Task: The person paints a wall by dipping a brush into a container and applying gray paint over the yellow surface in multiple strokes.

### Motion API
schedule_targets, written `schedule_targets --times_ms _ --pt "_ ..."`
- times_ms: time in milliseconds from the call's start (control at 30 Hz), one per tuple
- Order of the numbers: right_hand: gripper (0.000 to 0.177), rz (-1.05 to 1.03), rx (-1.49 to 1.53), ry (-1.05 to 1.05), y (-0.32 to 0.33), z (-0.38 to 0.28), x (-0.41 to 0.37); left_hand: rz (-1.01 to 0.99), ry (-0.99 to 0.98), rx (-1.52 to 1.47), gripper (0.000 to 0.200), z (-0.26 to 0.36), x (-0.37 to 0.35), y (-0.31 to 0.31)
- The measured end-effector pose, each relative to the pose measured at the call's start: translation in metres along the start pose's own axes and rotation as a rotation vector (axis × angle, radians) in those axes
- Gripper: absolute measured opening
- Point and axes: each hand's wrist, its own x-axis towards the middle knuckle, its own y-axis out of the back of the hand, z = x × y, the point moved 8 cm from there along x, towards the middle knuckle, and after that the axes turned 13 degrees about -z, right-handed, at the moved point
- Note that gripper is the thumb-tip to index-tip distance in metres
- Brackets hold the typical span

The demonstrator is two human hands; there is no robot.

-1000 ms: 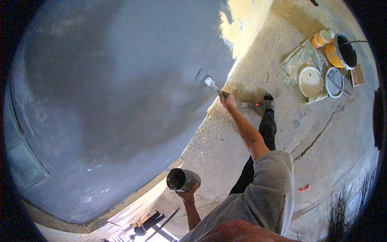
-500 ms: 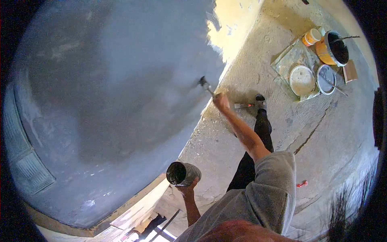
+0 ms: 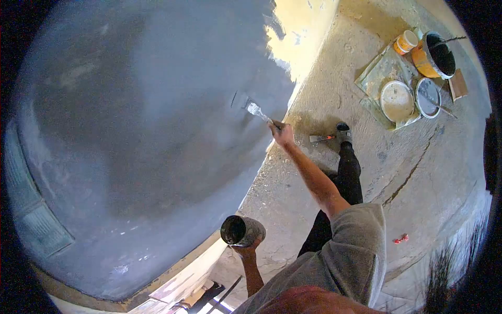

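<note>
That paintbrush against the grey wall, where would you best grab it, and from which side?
By the handle end, from the side away from the wall: the paintbrush has its bristles pressed to the grey wall, and the right hand grips there.

On my feed the wall [image 3: 130, 131] fills the left side, coated grey, uneven in tone. At top centre a yellow patch [image 3: 303, 36] of it is bare and sunlit. A grille [image 3: 39, 230] sits in the wall at lower left, also grey. The floor [image 3: 418, 172] is rough concrete, with a crack [image 3: 403, 183] at right. At upper right a sheet [image 3: 374, 78] carries two lids [image 3: 397, 101], just beside an orange bucket [image 3: 424, 62] and a small tub [image 3: 405, 42]. A red scrap [image 3: 401, 239] lies alone. There is grass [image 3: 444, 267] at the far right edge. Daylight, hard shadows.
</note>
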Motion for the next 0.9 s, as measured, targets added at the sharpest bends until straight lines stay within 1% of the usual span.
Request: schedule_targets --times_ms 33,67,100,133,167,200,233,300,367,433,467,567,600,633,667,700,767,800,833,867,900 --pt "0.032 -0.012 0.006 -0.056 -0.001 0.018 0.008 -0.004 0.006 0.004 0.105 -0.018 -0.006 0.002" --pt "0.034 0.032 -0.024 -0.010 -0.003 0.034 0.015 -0.021 0.057 -0.034 0.104 -0.010 -0.005 -0.011" --pt "0.034 0.031 -0.016 -0.017 -0.003 0.046 0.020 -0.036 0.111 -0.066 0.104 -0.008 -0.005 -0.018" --pt "0.032 0.029 -0.017 -0.045 -0.002 0.060 0.021 -0.010 0.068 0.041 0.105 -0.032 -0.013 -0.005" --pt "0.031 0.025 -0.023 -0.071 0.000 0.074 0.022 -0.006 0.080 0.047 0.105 -0.032 -0.015 -0.004" --pt "0.034 0.081 -0.026 -0.058 0.006 0.082 0.024 -0.065 0.111 0.094 0.106 -0.029 -0.014 -0.010" --pt "0.034 0.078 -0.027 -0.060 0.011 0.092 0.022 -0.125 0.136 0.139 0.107 -0.027 -0.011 -0.018" --pt "0.041 0.002 -0.225 -0.341 0.031 0.102 0.022 -0.104 0.143 0.122 0.109 -0.009 -0.004 -0.033" --pt "0.041 0.011 -0.279 -0.348 0.042 0.102 0.026 -0.085 0.153 0.107 0.112 -0.004 -0.003 -0.035" --pt "0.032 0.050 -0.334 -0.474 0.052 0.118 0.025 -0.056 0.196 0.083 0.115 -0.011 -0.006 -0.032" --pt "0.026 0.111 -0.331 -0.550 0.060 0.113 0.025 -0.055 0.192 0.076 0.115 -0.011 -0.008 -0.031" --pt "0.027 0.077 -0.325 -0.543 0.068 0.083 0.032 -0.064 0.184 0.106 0.114 -0.012 -0.007 -0.020" --pt "0.033 0.059 -0.448 -0.427 0.065 0.064 0.041 -0.068 0.181 0.114 0.113 -0.014 -0.006 -0.016" --pt "0.033 0.070 -0.458 -0.417 0.062 0.054 0.046 -0.073 0.180 0.119 0.113 -0.016 -0.007 -0.014" --pt "0.031 0.056 -0.441 -0.378 0.056 0.017 0.048 -0.076 0.170 0.102 0.113 -0.021 -0.006 -0.013" --pt "0.029 0.040 -0.424 -0.340 0.056 -0.015 0.045 -0.085 0.169 0.017 0.110 -0.030 -0.006 -0.011" --pt "0.032 -0.112 -0.315 -0.208 0.061 -0.068 0.028 -0.105 0.174 -0.144 0.105 -0.049 -0.006 -0.005" --pt "0.032 -0.099 -0.321 -0.200 0.072 -0.102 0.015 -0.119 0.172 -0.224 0.102 -0.058 0.001 -0.007" --pt "0.033 -0.082 -0.226 -0.089 0.079 -0.144 -0.002 -0.133 0.180 -0.302 0.099 -0.064 0.004 -0.009" --pt "0.033 -0.073 -0.127 0.013 0.078 -0.165 -0.014 -0.135 0.189 -0.303 0.099 -0.063 0.004 -0.010" --pt "0.033 -0.080 -0.128 0.001 0.071 -0.162 -0.018 -0.165 0.118 -0.065 0.097 -0.047 0.006 -0.013"
